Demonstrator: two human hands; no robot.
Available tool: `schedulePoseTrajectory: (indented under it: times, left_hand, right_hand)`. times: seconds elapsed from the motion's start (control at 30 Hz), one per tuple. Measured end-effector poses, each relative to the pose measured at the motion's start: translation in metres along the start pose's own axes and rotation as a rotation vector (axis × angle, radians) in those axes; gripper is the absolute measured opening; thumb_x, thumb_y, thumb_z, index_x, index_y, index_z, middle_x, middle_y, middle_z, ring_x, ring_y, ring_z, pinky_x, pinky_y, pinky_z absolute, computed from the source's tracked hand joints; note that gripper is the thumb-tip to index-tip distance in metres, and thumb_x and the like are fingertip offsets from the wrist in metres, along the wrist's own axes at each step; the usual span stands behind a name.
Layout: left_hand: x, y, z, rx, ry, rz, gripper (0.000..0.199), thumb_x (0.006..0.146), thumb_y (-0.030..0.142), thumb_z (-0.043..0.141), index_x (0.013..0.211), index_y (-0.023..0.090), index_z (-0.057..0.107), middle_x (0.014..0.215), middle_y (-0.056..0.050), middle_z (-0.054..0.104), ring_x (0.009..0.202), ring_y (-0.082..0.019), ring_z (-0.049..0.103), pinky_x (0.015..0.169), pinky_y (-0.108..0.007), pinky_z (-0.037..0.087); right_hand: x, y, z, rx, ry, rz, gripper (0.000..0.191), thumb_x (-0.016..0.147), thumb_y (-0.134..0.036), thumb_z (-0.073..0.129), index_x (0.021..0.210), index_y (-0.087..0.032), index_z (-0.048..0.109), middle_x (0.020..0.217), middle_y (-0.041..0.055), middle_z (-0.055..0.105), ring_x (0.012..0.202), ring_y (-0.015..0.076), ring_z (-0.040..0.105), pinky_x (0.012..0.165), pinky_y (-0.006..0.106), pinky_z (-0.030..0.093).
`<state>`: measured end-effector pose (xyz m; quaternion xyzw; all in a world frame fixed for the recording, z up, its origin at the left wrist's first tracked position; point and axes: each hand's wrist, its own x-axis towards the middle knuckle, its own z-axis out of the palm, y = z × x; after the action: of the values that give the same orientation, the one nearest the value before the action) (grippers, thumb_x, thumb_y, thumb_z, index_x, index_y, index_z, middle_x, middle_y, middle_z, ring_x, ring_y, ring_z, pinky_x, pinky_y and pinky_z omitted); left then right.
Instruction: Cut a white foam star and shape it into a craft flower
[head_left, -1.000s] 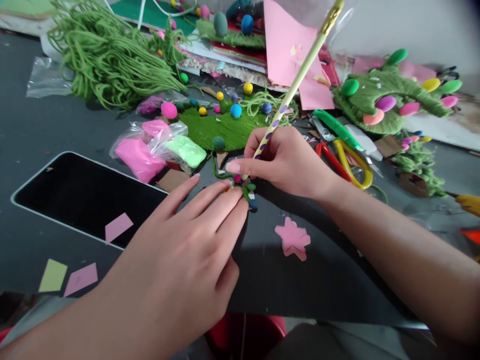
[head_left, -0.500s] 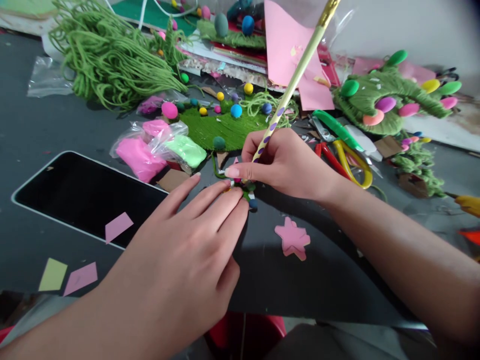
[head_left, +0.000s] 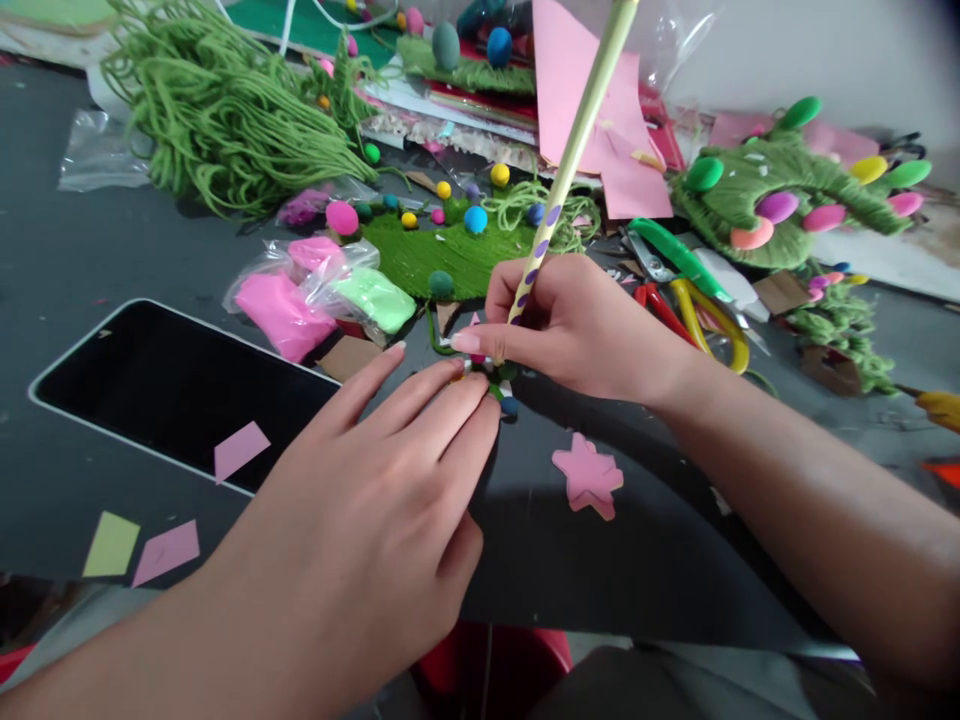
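In my right hand (head_left: 585, 330) is a pale yellow pencil (head_left: 574, 160) with purple dots, pinched near its lower end and tilted with its top to the right. The tip is hidden behind my fingers. My left hand (head_left: 367, 500) lies with its fingers stretched out, the fingertips resting on a small green piece with coloured bits (head_left: 504, 380), which the fingers mostly cover. Right of the left hand lie pink paper stars (head_left: 587, 477), seemingly stacked. Just beyond both hands rests a green yarn-wrapped shape (head_left: 409, 260) with coloured balls.
A phone (head_left: 165, 380) lies at left, with a pink paper scrap (head_left: 241, 452) on it. Bags of pink and green clay (head_left: 285, 310) and a green yarn bundle (head_left: 225, 120) sit behind. Scissors with yellow handles (head_left: 720, 335) and a decorated green wreath (head_left: 795, 190) are at right.
The pencil's top has swung left and stands slightly more upright, its gold end now nearly out of view. Both hands stay in place; the whole view has shifted slightly.
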<state>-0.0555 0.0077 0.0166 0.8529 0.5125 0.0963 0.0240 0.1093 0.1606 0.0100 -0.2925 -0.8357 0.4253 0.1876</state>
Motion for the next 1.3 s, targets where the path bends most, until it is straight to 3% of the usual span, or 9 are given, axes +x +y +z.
schedulePoseTrajectory:
  times: [0.37, 0.6, 1.3]
  left_hand:
    - [0.001, 0.001, 0.001, 0.009, -0.004, -0.001, 0.050, 0.090, 0.024, 0.051, 0.135, 0.009, 0.066, 0.141, -0.014, 0.067, 0.138, -0.034, 0.055, 0.128, -0.059, 0.030]
    - [0.001, 0.000, 0.000, -0.013, -0.019, -0.003, 0.050, 0.091, 0.024, 0.051, 0.137, 0.009, 0.065, 0.142, -0.015, 0.066, 0.140, -0.034, 0.054, 0.129, -0.060, 0.027]
    - [0.003, 0.000, -0.001, -0.064, -0.050, -0.037, 0.050, 0.090, 0.021, 0.051, 0.137, 0.011, 0.064, 0.138, -0.014, 0.067, 0.136, -0.033, 0.057, 0.122, -0.057, 0.041]
  right_hand:
    - [0.000, -0.008, -0.001, -0.094, -0.039, -0.005, 0.030, 0.093, -0.039, 0.076, 0.078, -0.018, 0.060, 0.063, -0.0046, 0.055, 0.059, 0.0090, 0.044, 0.057, 0.028, 0.033]
    - [-0.002, -0.010, 0.002, -0.099, 0.009, 0.000, 0.035, 0.090, -0.044, 0.079, 0.072, -0.021, 0.059, 0.066, -0.0016, 0.058, 0.060, 0.0120, 0.045, 0.055, 0.031, 0.035]
    - [-0.002, -0.011, 0.002, -0.116, 0.003, -0.013, 0.032, 0.091, -0.037, 0.078, 0.071, -0.021, 0.058, 0.066, -0.0020, 0.058, 0.060, 0.0117, 0.046, 0.056, 0.032, 0.036]
